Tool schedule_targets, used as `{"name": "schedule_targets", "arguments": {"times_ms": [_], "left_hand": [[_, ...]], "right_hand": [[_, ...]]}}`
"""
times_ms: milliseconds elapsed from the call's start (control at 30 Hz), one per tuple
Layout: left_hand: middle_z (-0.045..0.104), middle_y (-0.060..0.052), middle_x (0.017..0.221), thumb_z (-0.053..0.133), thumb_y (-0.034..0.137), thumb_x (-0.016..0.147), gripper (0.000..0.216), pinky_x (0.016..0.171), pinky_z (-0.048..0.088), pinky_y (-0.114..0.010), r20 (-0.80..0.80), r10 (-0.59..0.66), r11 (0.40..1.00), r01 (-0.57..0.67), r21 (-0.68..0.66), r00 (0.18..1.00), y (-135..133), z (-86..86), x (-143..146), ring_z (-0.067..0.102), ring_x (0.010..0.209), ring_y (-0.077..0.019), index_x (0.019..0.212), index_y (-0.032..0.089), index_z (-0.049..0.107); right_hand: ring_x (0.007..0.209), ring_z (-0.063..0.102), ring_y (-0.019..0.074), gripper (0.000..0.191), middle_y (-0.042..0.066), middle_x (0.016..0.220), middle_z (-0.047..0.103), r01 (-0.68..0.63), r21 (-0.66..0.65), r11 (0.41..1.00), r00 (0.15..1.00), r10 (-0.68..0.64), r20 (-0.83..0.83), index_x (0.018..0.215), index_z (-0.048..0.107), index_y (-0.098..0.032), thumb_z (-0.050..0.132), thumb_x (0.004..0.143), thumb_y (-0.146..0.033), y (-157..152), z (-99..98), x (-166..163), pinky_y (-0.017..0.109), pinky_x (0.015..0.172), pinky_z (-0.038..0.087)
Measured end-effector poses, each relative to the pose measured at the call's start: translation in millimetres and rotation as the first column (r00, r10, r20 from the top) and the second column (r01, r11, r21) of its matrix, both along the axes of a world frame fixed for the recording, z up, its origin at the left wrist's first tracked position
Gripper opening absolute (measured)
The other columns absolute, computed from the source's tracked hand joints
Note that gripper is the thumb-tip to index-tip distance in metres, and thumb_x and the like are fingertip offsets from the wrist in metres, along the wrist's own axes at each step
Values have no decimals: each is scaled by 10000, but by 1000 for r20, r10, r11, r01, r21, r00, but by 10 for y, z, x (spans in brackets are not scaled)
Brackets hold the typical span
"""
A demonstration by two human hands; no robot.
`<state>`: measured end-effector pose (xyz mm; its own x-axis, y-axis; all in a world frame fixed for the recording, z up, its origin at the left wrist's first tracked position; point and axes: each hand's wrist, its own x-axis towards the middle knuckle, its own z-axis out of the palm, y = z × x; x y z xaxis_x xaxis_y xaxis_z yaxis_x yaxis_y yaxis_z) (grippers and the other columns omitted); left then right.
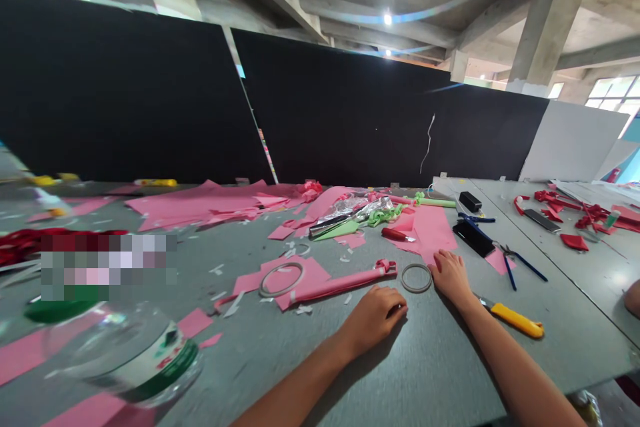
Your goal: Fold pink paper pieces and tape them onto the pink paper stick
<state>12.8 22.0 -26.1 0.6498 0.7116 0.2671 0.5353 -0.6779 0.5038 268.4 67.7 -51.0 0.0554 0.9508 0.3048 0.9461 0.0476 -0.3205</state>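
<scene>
My left hand (376, 319) rests on the grey table with its fingers loosely curled; nothing shows in them. Just beyond it lies a rolled pink paper stick (340, 285) with a crumpled paper end. My right hand (453, 277) lies with fingers stretched over the near edge of a pink paper sheet (436, 230). Between the hands sits a roll of tape (416, 289), close beside my right thumb. A second tape ring (264, 285) lies on pink paper at the left. The yellow-handled cutter (517, 320) is right of my right wrist.
Pliers (520, 263), a black phone (474, 238) and a red-handled knife (397, 235) lie farther back. A clear plastic bottle (150, 353) is at the near left. Paper scraps are scattered about, and a black partition (350, 113) stands behind. Part of another person's hand (634, 298) shows at the right edge.
</scene>
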Motion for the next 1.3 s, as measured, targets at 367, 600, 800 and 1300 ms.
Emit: {"name": "schedule_targets", "arguments": {"times_ms": [367, 600, 800, 1300], "left_hand": [[818, -57, 970, 614, 248, 1027, 203, 913, 435, -359, -27, 13, 1000, -13, -5, 1000, -4, -4, 4, 719, 934, -241, 928, 212, 788], [819, -57, 971, 598, 235, 1029, 202, 909, 432, -370, 1, 21, 999, -21, 28, 1000, 32, -26, -11, 710, 931, -240, 946, 216, 781], [805, -91, 1024, 606, 274, 1039, 200, 1014, 471, -436, 82, 99, 995, -102, 23, 992, 74, 17, -58, 715, 1022, -282, 996, 204, 788], [810, -84, 988, 663, 377, 910, 258, 914, 578, -384, 569, 341, 900, -85, -427, 748, 249, 4, -85, 741, 942, -257, 989, 169, 794]], "right_hand": [[1464, 529, 371, 462, 177, 1580, 603, 69, 18, 997, 998, -69, 5, 1450, 679, -186, 642, 1028, -368, -29, 32, 0, 503, 1179, 357], [1383, 612, 353, 456, 158, 1508, 671, 60, 15, 998, 998, -60, 2, 1461, 661, -210, 605, 1017, -294, -11, -6, 8, 483, 1150, 402], [1399, 609, 333, 557, 171, 1531, 645, 59, 131, 990, 978, -31, -207, 1523, 605, -174, 596, 972, -249, -35, 136, 46, 449, 1183, 409], [855, 720, 226, 562, 94, 1038, 758, -606, -17, 795, 152, 95, -984, 1127, 824, -241, 783, 855, -731, -444, 363, -438, 324, 717, 571]]}}
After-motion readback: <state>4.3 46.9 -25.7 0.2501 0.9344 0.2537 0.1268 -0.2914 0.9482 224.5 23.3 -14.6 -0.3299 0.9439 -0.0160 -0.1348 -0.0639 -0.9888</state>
